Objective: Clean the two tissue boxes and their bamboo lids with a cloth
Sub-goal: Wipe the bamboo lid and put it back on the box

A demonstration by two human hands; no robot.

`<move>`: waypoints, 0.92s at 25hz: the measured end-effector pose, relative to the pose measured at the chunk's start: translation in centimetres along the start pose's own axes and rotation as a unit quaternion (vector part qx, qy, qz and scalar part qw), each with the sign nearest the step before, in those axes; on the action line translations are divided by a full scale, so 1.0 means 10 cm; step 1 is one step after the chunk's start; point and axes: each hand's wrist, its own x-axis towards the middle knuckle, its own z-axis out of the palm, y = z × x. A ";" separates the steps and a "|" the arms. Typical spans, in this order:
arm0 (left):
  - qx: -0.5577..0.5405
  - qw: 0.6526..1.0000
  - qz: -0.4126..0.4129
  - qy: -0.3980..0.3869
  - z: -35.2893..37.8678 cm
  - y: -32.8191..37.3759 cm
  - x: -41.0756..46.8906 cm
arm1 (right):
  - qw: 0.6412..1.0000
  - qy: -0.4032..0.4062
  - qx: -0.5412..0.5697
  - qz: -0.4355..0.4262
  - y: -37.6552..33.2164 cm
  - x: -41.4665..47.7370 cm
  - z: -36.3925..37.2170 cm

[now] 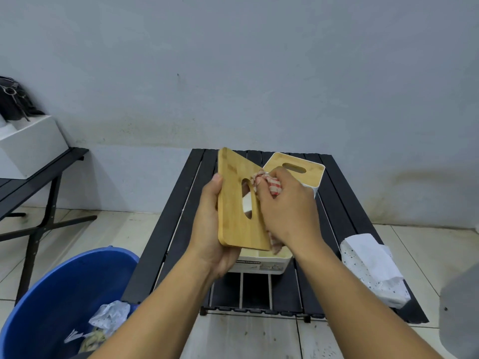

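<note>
A black slatted table (181, 216) stands against a pale wall on a tiled floor. To its left, on the floor, a blue bucket (51, 294) holds crumpled paper and scraps. Further left, a second black table (39, 174) carries a white box (31, 143) with a dark bag (13, 99) on top of it.

On the slatted table's right edge lies a white packet of tissues (370, 268), partly overhanging the edge.

The near tissue box (261, 264), white with a label on its front wall, sits open-topped near the table's middle, directly beneath the hands. The far tissue box (315, 189) stands behind it towards the wall, with its bamboo lid (295, 167) seated in place, slot uppermost.

The second lid, the held bamboo lid (233, 203), is raised above the near box and tilted on edge, its oval slot facing the camera.

The left hand (210, 216) grips this lid along its left edge, thumb on the front face and palm supporting the lower corner. The right hand (287, 211) is closed round a red-and-white checked cloth (274, 186), bunched in the fist and pressed against the lid's right side beside the slot. A tail of the cloth hangs below the wrist, over the near box.
</note>
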 end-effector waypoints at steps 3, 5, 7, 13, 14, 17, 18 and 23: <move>0.018 0.999 -0.041 -0.022 0.10 -0.12 -0.08 | 0.999 0.028 0.017 0.023 0.07 0.14 -0.12; 0.016 1.000 -0.022 -0.012 0.12 -0.13 -0.06 | 1.000 0.015 0.011 0.023 0.09 0.12 -0.11; -0.006 0.999 0.032 0.019 0.04 -0.03 0.03 | 1.000 -0.022 -0.010 0.010 0.07 0.03 0.00; -0.030 0.991 0.096 0.087 -0.23 0.27 0.08 | 0.991 -0.110 0.049 -0.058 -0.38 -0.41 0.26; -0.030 0.992 0.087 0.089 -0.22 0.27 0.05 | 0.989 -0.109 0.056 -0.084 -0.49 -0.47 0.25; -0.038 0.995 0.054 0.071 -0.13 0.20 0.01 | 0.987 -0.074 0.063 -0.130 -0.64 -0.52 0.17; -0.039 0.996 0.042 0.062 -0.09 0.16 0.00 | 0.988 -0.058 0.060 -0.130 -0.63 -0.50 0.13; -0.018 0.999 -0.024 0.009 0.11 -0.16 -0.10 | 0.994 0.013 0.052 -0.092 -0.45 -0.23 -0.09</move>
